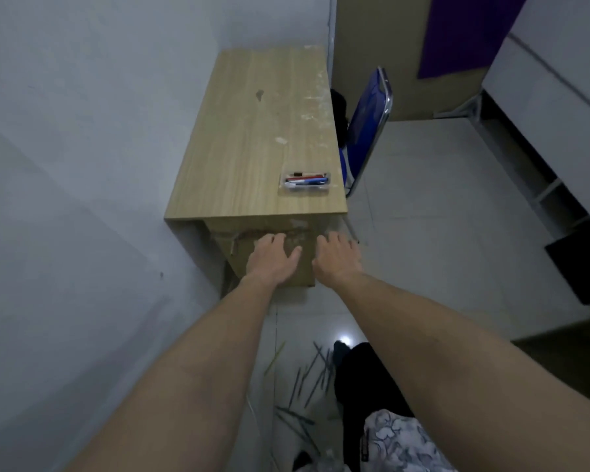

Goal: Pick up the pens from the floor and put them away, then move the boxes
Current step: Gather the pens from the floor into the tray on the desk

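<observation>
A brown cardboard box (304,264) stands on the floor, partly tucked under the near end of a wooden desk (252,131). My left hand (273,258) lies flat on the box's top, fingers spread. My right hand (338,258) rests on the box's right top edge, fingers curled over it. A clear pen tray (305,181) with red, blue and white pens sits on the desk's near right corner. Several thin dark sticks, perhaps pens (312,376), lie scattered on the tiled floor near my legs.
A blue chair (368,120) with a chrome frame stands right of the desk. A white wall runs along the left. White shelving (542,107) and a dark box (583,267) line the right side. Large cardboard (382,46) leans at the back.
</observation>
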